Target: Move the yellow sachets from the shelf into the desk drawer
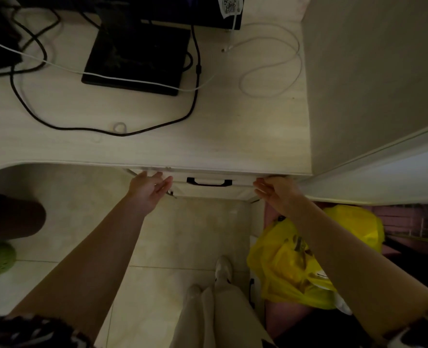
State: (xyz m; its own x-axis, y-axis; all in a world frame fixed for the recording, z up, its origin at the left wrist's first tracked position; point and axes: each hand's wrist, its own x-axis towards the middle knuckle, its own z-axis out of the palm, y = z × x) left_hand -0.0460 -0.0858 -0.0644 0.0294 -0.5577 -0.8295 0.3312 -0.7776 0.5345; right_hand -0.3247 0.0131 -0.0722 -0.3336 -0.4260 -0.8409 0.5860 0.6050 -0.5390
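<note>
Yellow sachets are nowhere to be seen from the head camera, and neither is the shelf; no sachet lies in either palm.

Both hands sit at the desk drawer [209, 188], one at each end of its front, a placing that suggests the drawer is being worked evenly from both sides rather than by its black handle [209, 182], which lies untouched midway between the two sets of fingertips. The left hand [149, 189] has its fingers straight and loosely spread, tips against the drawer's left corner under the desktop [157, 146] edge. The right hand [274, 190] holds its fingers straight and close together along the right corner. Whether the drawer is opening or closing cannot be told. A yellow plastic bag [290, 267] sits on the floor behind the right wrist.
</note>
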